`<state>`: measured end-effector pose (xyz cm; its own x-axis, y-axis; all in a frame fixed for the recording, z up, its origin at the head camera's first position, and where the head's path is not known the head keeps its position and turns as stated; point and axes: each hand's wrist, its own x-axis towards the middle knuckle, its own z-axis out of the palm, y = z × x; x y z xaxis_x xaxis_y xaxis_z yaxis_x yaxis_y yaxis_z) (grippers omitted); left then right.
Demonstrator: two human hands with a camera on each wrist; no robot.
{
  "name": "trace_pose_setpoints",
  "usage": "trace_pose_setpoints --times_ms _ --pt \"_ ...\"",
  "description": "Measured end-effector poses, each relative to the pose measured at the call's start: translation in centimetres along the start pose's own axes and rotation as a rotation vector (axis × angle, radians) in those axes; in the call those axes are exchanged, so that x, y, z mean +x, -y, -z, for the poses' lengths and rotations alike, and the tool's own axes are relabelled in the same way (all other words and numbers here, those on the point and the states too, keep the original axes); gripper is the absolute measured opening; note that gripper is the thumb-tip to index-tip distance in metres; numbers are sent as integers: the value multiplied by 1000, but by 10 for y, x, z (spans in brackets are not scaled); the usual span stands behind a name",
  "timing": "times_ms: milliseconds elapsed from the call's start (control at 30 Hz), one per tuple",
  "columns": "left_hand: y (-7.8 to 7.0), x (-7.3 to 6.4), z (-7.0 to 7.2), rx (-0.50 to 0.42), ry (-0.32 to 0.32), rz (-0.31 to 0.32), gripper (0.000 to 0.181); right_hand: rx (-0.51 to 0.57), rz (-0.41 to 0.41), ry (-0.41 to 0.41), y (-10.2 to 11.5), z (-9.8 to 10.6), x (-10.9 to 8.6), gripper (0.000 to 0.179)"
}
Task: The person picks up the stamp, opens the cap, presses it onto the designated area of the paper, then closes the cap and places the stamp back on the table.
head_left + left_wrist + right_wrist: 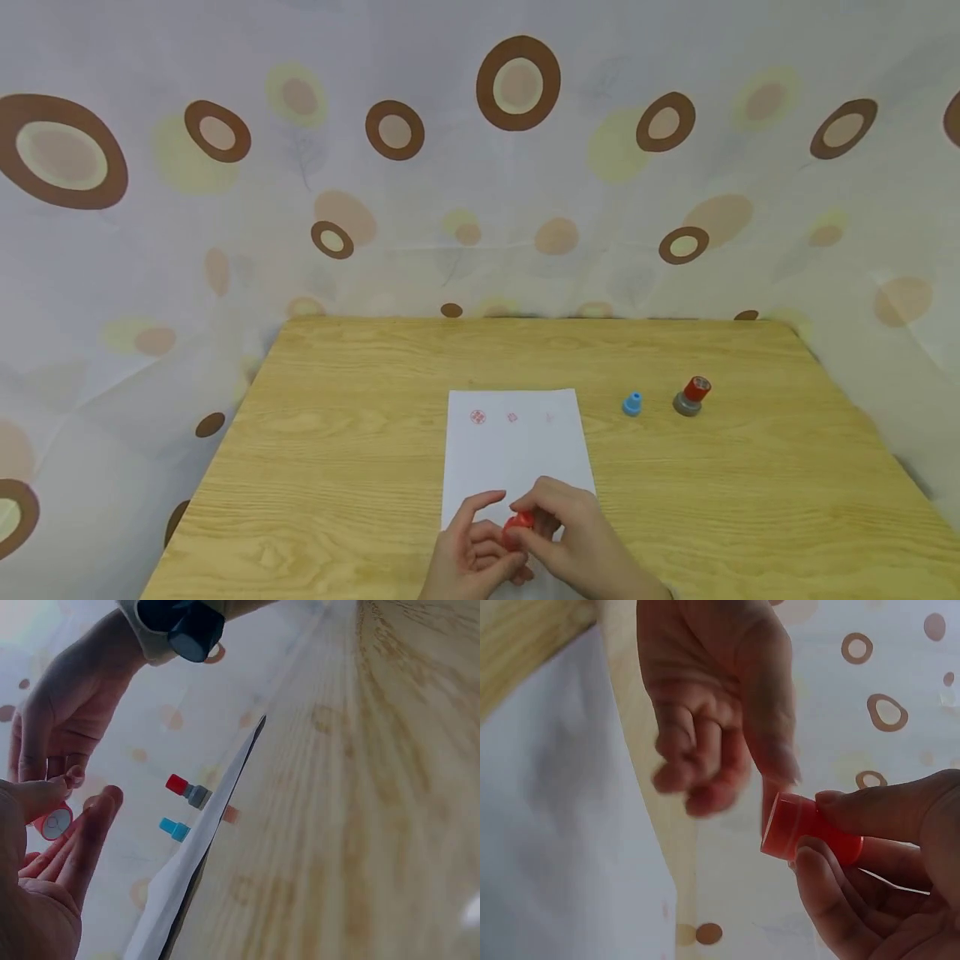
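Note:
In the head view, my right hand (581,533) pinches a small red stamp (519,525) between thumb and fingers, above the near part of a white sheet of paper (517,458). From the right wrist, the stamp (787,825) is a short red cylinder lying sideways in that grip. Its round, pale end face shows in the left wrist view. My left hand (472,550) is right beside the stamp, its index finger raised and its other fingers loosely bent. The left thumb tip is close to the stamp; I cannot tell whether it touches.
Several red prints line the far part of the paper, the right one faint. To its right stand a small blue piece (632,405) and a red-and-grey stamp (692,396) on the wooden table (337,467). A patterned cloth (480,192) hangs behind.

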<state>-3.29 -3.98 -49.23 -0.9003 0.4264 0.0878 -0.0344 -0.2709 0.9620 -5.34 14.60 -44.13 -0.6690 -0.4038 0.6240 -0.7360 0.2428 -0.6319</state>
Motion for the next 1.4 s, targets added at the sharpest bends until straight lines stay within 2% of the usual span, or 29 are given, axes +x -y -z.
trace_pose_setpoints --times_ms 67,133,233,300,367,433,533,600,733,867,967,1067,1200,1400 --pt "2 1 3 78 7 -44 66 -55 -35 -19 -5 10 7 30" --pt "5 3 7 253 9 -156 59 -126 -72 -45 -12 22 16 28" --pt "11 6 14 644 -18 -393 51 -242 -100 -87 -29 42 27 27" --pt "15 7 19 892 -41 -503 52 -314 -120 -104 -43 54 32 25" --pt "18 8 23 1070 -41 -527 57 -379 -145 -114 -57 66 37 24" --pt "20 7 26 1165 1 -458 63 -426 -185 -115 -71 75 41 23" --pt "22 5 29 1235 67 -324 70 -478 -281 -104 -90 86 44 21" --pt "24 4 31 1265 96 -268 73 -495 -345 -89 -103 91 44 20" --pt "23 3 33 1306 97 -219 76 -508 -439 -50 -123 95 41 21" --pt "18 2 33 1305 89 -165 77 -490 -508 -26 -138 92 37 22" --pt "15 1 34 1288 85 -153 77 -471 -572 -8 -146 89 35 20" --pt "16 0 36 1282 76 -171 76 -477 -608 12 -151 87 35 16" --pt "17 -1 38 1272 76 -177 76 -501 -603 11 -157 84 34 13" --pt "16 -2 40 1230 88 -131 76 -498 -606 -3 -160 82 33 13"
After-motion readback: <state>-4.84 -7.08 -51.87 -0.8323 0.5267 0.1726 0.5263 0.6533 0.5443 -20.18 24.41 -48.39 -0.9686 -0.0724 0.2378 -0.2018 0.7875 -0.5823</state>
